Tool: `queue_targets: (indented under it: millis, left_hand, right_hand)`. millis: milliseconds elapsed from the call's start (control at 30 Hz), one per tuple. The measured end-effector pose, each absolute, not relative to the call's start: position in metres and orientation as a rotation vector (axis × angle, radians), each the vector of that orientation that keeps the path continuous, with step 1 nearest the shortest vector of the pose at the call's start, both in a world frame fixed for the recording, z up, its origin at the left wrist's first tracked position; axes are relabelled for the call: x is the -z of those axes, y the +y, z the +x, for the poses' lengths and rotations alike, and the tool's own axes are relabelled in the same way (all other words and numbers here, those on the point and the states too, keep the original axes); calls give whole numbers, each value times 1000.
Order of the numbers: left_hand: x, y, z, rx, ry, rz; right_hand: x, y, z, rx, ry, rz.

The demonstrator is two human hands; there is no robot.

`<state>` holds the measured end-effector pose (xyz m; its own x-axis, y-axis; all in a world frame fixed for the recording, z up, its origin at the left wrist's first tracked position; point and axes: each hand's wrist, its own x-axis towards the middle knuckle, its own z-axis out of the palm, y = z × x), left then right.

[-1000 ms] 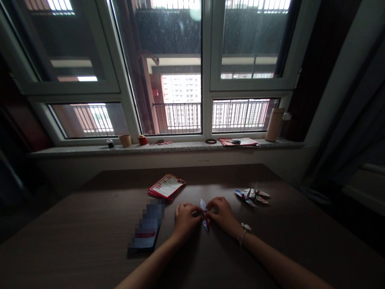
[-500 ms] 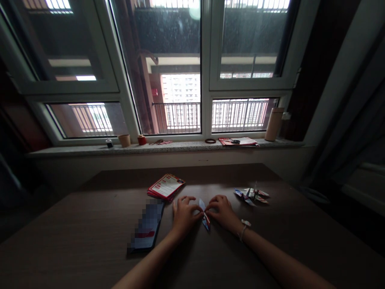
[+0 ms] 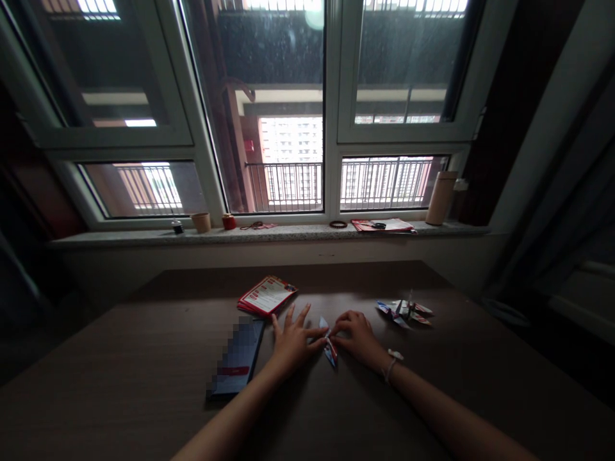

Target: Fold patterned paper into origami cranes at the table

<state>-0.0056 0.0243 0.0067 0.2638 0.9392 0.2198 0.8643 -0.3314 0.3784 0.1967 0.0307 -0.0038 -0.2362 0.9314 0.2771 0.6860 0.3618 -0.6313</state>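
Observation:
A narrow piece of folded paper (image 3: 330, 354), white with red and blue print, stands between my hands on the brown table. Its pointed ends show above and below my fingers. My left hand (image 3: 294, 342) pinches its left side with thumb and index finger, while the other fingers fan out over the table. On the opposite side my right hand (image 3: 356, 338) has its fingertips closed on the paper, the remaining fingers curled. The fingertips hide the paper's middle. To the right lie several folded paper figures (image 3: 402, 312), which look like cranes.
Left of my left hand lies a dark phone (image 3: 237, 358), partly pixelated. Behind it is a stack of red-bordered printed sheets (image 3: 269, 296). Along the windowsill (image 3: 298, 235) stand a paper cup (image 3: 201, 223), a small red jar (image 3: 229, 221), scissors on papers (image 3: 379, 225) and a bottle (image 3: 441, 198).
My left hand's outer fingers have spread and stretched out further. Both hands stay at the folded paper, and the whole view has shifted slightly.

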Motion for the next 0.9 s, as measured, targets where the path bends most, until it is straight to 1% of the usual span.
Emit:
queue_targets:
  millis: [133, 367, 467, 700, 900]
  left_hand:
    - [-11, 27, -8, -511, 1691, 2394]
    - [-19, 33, -10, -238, 1759, 2417]
    - [-21, 34, -11, -194, 1783, 2413]
    - [-18, 33, -9, -274, 1804, 2440]
    - [-5, 23, 0, -548, 1846, 2516]
  right_hand:
    - [4, 32, 197, -523, -2024, -1403]
    - [4, 32, 197, -527, -2034, -1421]
    - [3, 31, 196, -519, -2040, -1430]
    - [3, 31, 196, -510, -2019, -1430]
    - [3, 30, 197, -522, -1981, -1386]
